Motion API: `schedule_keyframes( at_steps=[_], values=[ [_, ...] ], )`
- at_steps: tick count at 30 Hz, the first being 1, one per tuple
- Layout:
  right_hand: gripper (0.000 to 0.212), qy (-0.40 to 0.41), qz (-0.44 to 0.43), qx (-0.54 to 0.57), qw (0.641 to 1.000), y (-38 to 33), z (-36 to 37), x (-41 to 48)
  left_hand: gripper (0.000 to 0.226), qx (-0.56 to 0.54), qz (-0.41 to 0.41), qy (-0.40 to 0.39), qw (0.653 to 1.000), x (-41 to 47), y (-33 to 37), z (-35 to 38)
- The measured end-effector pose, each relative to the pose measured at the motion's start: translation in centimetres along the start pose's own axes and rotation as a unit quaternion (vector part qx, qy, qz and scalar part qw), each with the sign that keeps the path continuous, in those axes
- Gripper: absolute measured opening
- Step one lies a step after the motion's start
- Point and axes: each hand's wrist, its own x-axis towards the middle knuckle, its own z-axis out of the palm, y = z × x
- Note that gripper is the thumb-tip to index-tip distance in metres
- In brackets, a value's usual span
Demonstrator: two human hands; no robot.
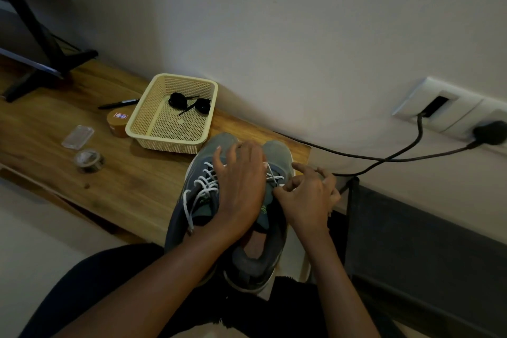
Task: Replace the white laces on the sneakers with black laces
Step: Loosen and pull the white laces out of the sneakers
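now the sneakers (pixel 225 144) stand at the table (pixel 123 186) edge, white laces (pixel 205 182) in them. left hand (pixel 241 181) rests on them, fingers relaxed; right hand (pixel 307 195) pinches one of the white laces. black laces (pixel 189 103) lie in the basket (pixel 167 143).

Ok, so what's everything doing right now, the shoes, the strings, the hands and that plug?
Left sneaker: laced in white, loosened, one end hanging.
Right sneaker: white lace in its eyelets.
Black laces: bundled, unused, lying in the basket.
Left hand: fingers spread, resting on both sneakers.
Right hand: seems to pinch the white lace.
Plug: pushed into the wall socket.
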Motion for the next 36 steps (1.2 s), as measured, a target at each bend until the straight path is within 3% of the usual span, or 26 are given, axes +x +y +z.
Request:
schedule_keyframes(
  at_steps=[3,6,8,12,15,19,22,25,28,33,36],
  values=[
    [0.030,0.012,-0.004,0.019,1.000,0.3,0.3,0.1,0.032,0.007,0.049,-0.064,0.997,0.0,0.2,-0.4],
    [0.055,0.022,-0.007,0.034,0.999,0.7,0.7,0.3,0.027,0.036,0.099,-0.125,0.987,0.0,0.2,-0.9],
    [0.059,0.032,-0.016,0.031,0.999,0.9,0.9,0.5,0.024,0.051,0.085,-0.126,0.987,0.0,0.1,-0.9],
    [0.046,0.038,-0.030,0.013,0.999,0.7,0.8,0.3,0.016,0.067,0.064,-0.120,0.988,0.0,0.0,-0.5],
    [0.031,0.030,-0.021,0.001,0.999,0.4,0.5,0.1,0.015,0.034,0.029,-0.031,0.998,0.1,-0.3,0.3],
    [0.034,0.019,-0.011,0.000,1.000,0.3,0.4,0.1,0.019,-0.042,-0.025,0.025,0.999,0.1,-0.2,0.2],
    [0.030,0.027,-0.015,0.014,0.999,0.4,0.6,0.1,0.021,-0.037,0.020,-0.027,0.999,0.0,0.1,-0.1],
    [0.040,0.019,-0.011,0.038,0.999,0.5,0.5,0.1,0.023,0.012,0.072,-0.105,0.992,0.0,0.1,-0.6],
    [0.040,0.021,-0.017,0.042,0.999,0.4,0.3,0.0,0.024,0.052,0.059,-0.137,0.987,-0.1,-0.1,-0.7],
    [0.054,0.023,-0.023,0.045,0.998,0.4,0.2,0.0,0.020,0.059,0.052,-0.148,0.986,0.0,0.1,-0.7],
    [0.033,0.024,-0.015,0.046,0.999,0.2,0.1,-0.1,0.016,0.009,0.028,-0.086,0.996,-0.1,0.0,0.0]
  ],
)
